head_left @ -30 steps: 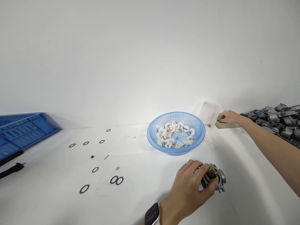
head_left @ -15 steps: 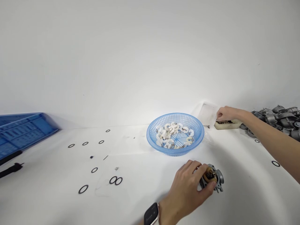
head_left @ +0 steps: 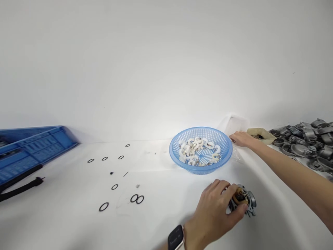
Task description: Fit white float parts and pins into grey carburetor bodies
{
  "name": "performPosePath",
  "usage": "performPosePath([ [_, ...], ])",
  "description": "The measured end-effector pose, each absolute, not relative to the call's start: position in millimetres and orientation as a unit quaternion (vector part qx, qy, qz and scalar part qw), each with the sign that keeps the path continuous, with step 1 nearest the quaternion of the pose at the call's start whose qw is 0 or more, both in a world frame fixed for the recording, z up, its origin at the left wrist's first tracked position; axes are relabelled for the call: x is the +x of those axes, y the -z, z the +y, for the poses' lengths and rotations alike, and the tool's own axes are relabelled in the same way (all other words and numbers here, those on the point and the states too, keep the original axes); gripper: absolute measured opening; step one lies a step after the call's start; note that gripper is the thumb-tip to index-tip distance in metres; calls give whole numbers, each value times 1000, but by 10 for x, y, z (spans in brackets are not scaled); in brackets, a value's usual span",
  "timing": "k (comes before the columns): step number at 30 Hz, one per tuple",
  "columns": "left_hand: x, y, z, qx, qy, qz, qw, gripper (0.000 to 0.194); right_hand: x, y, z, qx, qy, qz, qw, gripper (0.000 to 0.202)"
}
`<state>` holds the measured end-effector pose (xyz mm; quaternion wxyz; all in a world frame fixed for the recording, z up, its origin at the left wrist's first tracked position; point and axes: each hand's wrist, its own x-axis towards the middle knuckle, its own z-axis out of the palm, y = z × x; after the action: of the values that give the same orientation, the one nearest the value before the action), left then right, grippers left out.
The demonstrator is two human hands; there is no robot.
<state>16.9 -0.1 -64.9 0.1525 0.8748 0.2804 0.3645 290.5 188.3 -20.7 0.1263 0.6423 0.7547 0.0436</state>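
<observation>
My left hand [head_left: 218, 210] is wrapped round the near-left side of a carburetor [head_left: 242, 198] on the white table. The carburetor's open top shows a tan ring and brassy parts inside. Farther back, my right hand [head_left: 240, 139] reaches across to the right rim of the blue plastic basket [head_left: 174, 160]. Its fingers are pinched together; whatever lies between them is hidden. White C-shaped floats [head_left: 194, 146], some with small metal bits, lie inside the basket. Behind my right wrist stands a cream box [head_left: 269, 139] with small dark parts in it.
Several black rubber rings [head_left: 103, 207] are scattered on the left of the table. A blue crate [head_left: 52, 146] sits at far left, with a black-handled tool [head_left: 26, 187] before it. Metal carburetors [head_left: 307, 139] are heaped at right. A clear plastic tray [head_left: 238, 123] leans against the wall.
My right hand has moved left, from over the cream box to beside the basket's right rim. My left hand keeps its hold on the carburetor. The view has shifted slightly.
</observation>
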Motion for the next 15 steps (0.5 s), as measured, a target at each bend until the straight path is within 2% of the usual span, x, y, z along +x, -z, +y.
performPosePath([
  [10, 174, 640, -8, 878, -356, 280, 156, 29, 2936, 243, 1855, 639, -63, 763, 75, 17],
  [15, 182, 634, -8, 880, -350, 283, 155, 28, 2906, 275, 1867, 647, -55, 756, 79, 29],
])
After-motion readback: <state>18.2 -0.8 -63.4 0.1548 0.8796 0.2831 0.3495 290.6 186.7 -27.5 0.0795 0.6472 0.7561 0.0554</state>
